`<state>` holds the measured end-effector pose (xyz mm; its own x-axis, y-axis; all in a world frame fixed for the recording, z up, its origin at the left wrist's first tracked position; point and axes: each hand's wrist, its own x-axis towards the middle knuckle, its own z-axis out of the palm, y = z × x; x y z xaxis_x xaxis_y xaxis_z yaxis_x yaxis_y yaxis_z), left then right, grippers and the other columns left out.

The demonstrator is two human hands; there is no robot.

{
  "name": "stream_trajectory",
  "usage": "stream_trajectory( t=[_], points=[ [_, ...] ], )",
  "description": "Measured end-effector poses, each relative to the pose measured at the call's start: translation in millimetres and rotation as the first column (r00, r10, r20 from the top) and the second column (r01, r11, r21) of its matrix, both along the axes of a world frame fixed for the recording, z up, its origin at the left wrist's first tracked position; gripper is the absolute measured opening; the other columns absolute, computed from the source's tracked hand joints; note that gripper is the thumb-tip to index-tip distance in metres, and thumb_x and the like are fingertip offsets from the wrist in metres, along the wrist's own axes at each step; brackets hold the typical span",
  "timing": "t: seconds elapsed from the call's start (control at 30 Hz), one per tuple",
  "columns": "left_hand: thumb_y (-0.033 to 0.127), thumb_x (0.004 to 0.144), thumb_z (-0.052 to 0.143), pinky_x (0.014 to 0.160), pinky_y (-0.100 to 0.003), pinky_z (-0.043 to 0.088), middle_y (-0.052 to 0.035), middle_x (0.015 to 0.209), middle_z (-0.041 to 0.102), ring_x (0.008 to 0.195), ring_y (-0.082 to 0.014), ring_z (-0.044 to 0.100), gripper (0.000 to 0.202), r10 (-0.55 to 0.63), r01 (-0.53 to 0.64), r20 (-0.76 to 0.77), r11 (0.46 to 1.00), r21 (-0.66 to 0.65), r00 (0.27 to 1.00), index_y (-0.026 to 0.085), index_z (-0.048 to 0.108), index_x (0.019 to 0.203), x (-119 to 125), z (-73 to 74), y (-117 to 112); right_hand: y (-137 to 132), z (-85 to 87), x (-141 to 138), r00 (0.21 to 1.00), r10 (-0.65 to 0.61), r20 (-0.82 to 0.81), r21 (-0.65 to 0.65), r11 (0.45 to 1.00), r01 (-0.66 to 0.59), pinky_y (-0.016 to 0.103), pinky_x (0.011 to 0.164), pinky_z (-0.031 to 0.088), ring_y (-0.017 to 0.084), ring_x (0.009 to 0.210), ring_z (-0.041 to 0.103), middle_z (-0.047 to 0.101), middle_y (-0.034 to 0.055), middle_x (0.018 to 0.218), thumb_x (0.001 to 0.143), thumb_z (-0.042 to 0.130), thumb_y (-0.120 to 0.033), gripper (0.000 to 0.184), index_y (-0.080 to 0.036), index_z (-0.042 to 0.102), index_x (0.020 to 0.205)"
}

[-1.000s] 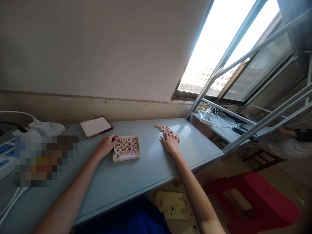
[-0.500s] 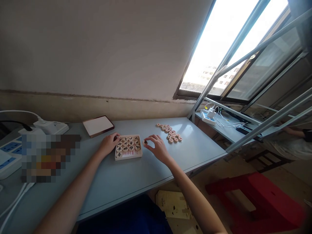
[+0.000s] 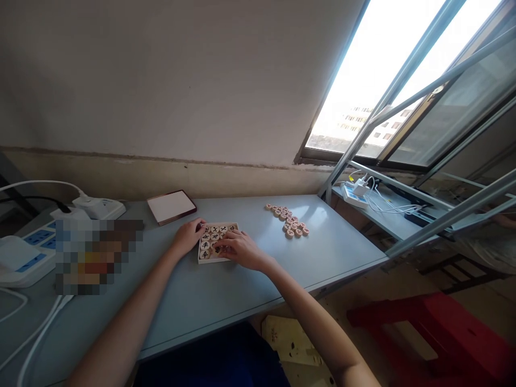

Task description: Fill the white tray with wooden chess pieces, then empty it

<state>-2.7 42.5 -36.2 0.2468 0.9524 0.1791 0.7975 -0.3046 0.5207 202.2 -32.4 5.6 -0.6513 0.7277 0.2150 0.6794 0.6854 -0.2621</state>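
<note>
A small white tray (image 3: 201, 260) of round wooden chess pieces with black characters sits on the grey table (image 3: 226, 290). My left hand (image 3: 187, 236) rests curled against the tray's left edge. My right hand (image 3: 238, 248) lies over the tray's right half, fingertips pressed together on a chess piece (image 3: 217, 249) among the others. A loose cluster of chess pieces with red characters (image 3: 288, 220) lies on the table to the right, apart from both hands.
A flat white box lid with a dark rim (image 3: 171, 206) lies behind the tray. Power strips and cables (image 3: 28, 252) crowd the table's left end. A window frame (image 3: 387, 118) and a shelf with chargers (image 3: 358, 193) are at the right; a red stool (image 3: 427, 333) stands below.
My right hand left the loose cluster, carried one piece leftward, and now rests over the tray. My left hand stayed at the tray's left edge.
</note>
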Motion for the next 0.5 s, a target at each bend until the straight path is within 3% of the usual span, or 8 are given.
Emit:
stream_trajectory(
  t=[0.17, 0.3, 0.5],
  points=[
    [0.037, 0.084, 0.036, 0.069, -0.028, 0.041, -0.0058, 0.088, 0.068, 0.080, -0.0210, 0.061, 0.032, 0.019, -0.019, -0.014, 1.000, -0.005, 1.000, 0.021, 0.060, 0.097, 0.8, 1.7, -0.7, -2.4, 4.8, 1.5, 0.999, 0.031, 0.034, -0.023, 0.999, -0.030, 0.027, 0.079, 0.031, 0.016, 0.099, 0.049, 0.060, 0.0022, 0.099, 0.093, 0.044, -0.031, 0.026, -0.031, 0.059, 0.114],
    [0.037, 0.084, 0.036, 0.068, -0.027, 0.040, -0.0057, 0.088, 0.068, 0.079, -0.0207, 0.061, 0.032, 0.015, -0.015, -0.003, 1.000, -0.012, 1.000, 0.021, 0.061, 0.097, 0.5, 1.7, -1.2, -12.1, 6.7, 2.3, 0.997, -0.073, 0.014, 0.045, 0.996, 0.072, 0.029, 0.078, 0.029, 0.017, 0.098, 0.050, 0.061, 0.0040, 0.097, 0.095, 0.040, -0.033, 0.024, -0.024, 0.061, 0.103],
    [0.037, 0.083, 0.037, 0.068, -0.028, 0.040, -0.0061, 0.087, 0.068, 0.078, -0.0211, 0.060, 0.032, 0.008, -0.008, 0.017, 1.000, 0.002, 1.000, 0.021, 0.061, 0.097, 0.1, -0.3, -0.5, -25.9, 0.8, -3.0, 0.998, -0.056, 0.013, 0.118, 0.992, 0.054, 0.029, 0.079, 0.027, 0.016, 0.093, 0.049, 0.061, 0.0033, 0.095, 0.092, 0.045, -0.034, 0.017, -0.021, 0.057, 0.095]
  ],
)
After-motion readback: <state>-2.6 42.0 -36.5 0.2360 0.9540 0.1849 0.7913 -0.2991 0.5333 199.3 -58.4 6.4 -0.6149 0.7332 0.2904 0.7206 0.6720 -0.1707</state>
